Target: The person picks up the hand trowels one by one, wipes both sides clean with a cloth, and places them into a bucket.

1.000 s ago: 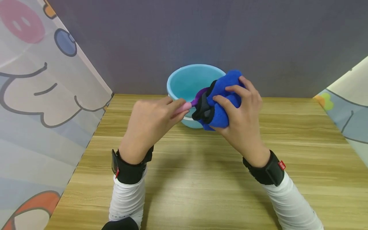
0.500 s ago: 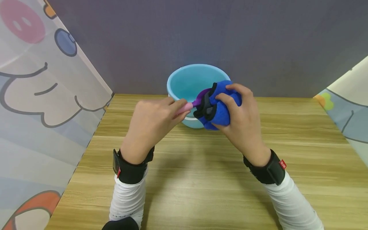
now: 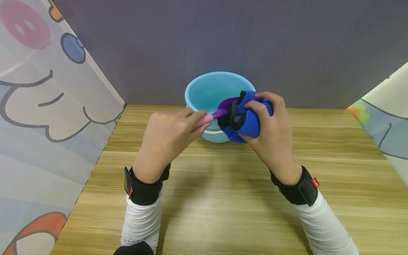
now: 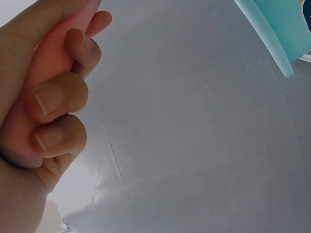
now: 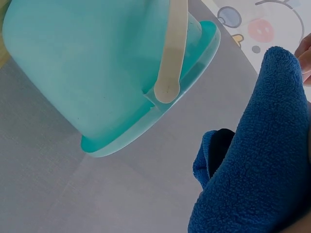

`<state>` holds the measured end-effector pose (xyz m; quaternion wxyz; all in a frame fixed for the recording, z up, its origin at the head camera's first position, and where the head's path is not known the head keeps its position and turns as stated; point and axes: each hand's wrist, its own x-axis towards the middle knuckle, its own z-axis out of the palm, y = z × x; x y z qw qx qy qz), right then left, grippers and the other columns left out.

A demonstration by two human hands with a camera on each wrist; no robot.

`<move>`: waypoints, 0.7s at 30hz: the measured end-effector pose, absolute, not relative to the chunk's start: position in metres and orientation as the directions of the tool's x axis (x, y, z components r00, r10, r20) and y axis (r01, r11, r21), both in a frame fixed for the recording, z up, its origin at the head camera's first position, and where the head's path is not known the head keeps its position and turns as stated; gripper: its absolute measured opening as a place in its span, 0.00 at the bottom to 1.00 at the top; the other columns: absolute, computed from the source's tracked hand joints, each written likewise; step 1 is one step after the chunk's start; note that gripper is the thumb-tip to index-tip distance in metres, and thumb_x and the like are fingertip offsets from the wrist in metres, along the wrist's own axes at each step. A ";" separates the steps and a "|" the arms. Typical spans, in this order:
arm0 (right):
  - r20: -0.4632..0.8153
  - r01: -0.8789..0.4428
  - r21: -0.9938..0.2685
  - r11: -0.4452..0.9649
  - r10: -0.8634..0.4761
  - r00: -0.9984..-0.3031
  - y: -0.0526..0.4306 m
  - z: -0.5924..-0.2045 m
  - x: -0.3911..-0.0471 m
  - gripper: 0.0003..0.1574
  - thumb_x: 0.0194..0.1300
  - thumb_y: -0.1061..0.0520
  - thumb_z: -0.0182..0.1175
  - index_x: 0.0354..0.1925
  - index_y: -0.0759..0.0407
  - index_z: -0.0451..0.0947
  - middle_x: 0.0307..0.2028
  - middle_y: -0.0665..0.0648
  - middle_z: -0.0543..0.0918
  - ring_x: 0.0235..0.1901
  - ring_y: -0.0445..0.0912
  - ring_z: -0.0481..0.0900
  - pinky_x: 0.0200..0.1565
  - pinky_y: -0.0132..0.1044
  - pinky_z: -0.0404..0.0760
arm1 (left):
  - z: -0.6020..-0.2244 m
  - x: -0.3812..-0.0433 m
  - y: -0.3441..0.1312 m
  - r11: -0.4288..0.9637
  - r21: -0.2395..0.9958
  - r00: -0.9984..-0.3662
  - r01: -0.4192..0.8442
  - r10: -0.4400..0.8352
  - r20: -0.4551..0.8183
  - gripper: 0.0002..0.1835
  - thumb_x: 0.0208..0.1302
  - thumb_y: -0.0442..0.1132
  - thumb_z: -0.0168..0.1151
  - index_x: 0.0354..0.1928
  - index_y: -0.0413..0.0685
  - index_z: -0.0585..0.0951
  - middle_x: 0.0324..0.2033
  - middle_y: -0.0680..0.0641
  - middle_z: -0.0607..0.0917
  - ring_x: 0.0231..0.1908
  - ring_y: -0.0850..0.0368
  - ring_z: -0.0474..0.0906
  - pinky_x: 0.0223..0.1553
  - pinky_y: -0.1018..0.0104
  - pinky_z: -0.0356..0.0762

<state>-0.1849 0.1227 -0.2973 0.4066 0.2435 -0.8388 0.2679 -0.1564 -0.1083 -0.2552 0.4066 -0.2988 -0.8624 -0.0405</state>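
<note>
My left hand [image 3: 172, 136] grips the pink handle [image 4: 53, 63] of a spoon-shaped tool, its fingers curled round it. The tool's purple head [image 3: 225, 106] points right and is partly covered by a blue cloth [image 3: 250, 122] with black edging. In my right hand [image 3: 272, 129] the cloth is bunched and held round that head, above the near rim of a light blue bucket [image 3: 220, 73]. Fuzzy cloth fills the right side of the right wrist view. The far end of the purple head is hidden inside the cloth.
The bucket stands on a wood-grain table [image 3: 204, 205] against a grey back panel [image 3: 159, 46]. A pale handle [image 5: 170, 63] hangs at its side. A cartoon-printed sheet [image 3: 47, 117] borders the left, with another printed sheet [image 3: 385, 124] at the right.
My right hand and the cloth have shifted slightly down, then right along the tool, and more of the purple head shows. My left hand has stayed almost still.
</note>
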 end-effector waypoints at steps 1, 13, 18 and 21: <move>0.815 -0.629 -0.256 0.735 -0.186 -0.549 0.123 -0.297 -0.185 0.34 0.43 0.57 0.76 0.49 0.59 0.73 0.55 0.73 0.73 0.54 0.67 0.73 0.53 0.67 0.76 | -0.255 -0.156 -0.108 0.818 -0.172 -0.491 0.549 0.483 0.725 0.20 0.66 0.51 0.59 0.19 0.48 0.77 0.09 0.51 0.65 0.09 0.59 0.58 0.09 0.64 0.51; 0.800 -0.601 -0.325 0.730 -0.127 -0.586 0.127 -0.295 -0.188 0.34 0.46 0.58 0.75 0.51 0.58 0.70 0.55 0.73 0.72 0.54 0.66 0.74 0.54 0.68 0.76 | -0.255 -0.155 -0.110 0.824 -0.150 -0.498 0.547 0.464 0.732 0.18 0.65 0.50 0.60 0.22 0.48 0.78 0.09 0.51 0.65 0.08 0.58 0.58 0.08 0.63 0.52; 0.792 -0.586 -0.337 0.737 -0.114 -0.600 0.130 -0.295 -0.191 0.34 0.47 0.57 0.74 0.51 0.59 0.70 0.54 0.73 0.72 0.54 0.66 0.74 0.54 0.67 0.76 | -0.255 -0.155 -0.111 0.823 -0.143 -0.499 0.550 0.462 0.733 0.17 0.66 0.50 0.60 0.22 0.48 0.79 0.09 0.51 0.65 0.08 0.58 0.58 0.09 0.64 0.51; 0.790 -0.574 -0.339 0.745 -0.107 -0.604 0.131 -0.295 -0.192 0.34 0.47 0.56 0.74 0.51 0.59 0.70 0.54 0.72 0.72 0.53 0.65 0.75 0.53 0.67 0.77 | -0.255 -0.156 -0.112 0.822 -0.145 -0.497 0.551 0.462 0.734 0.16 0.65 0.49 0.61 0.22 0.48 0.79 0.09 0.50 0.65 0.09 0.58 0.58 0.09 0.64 0.51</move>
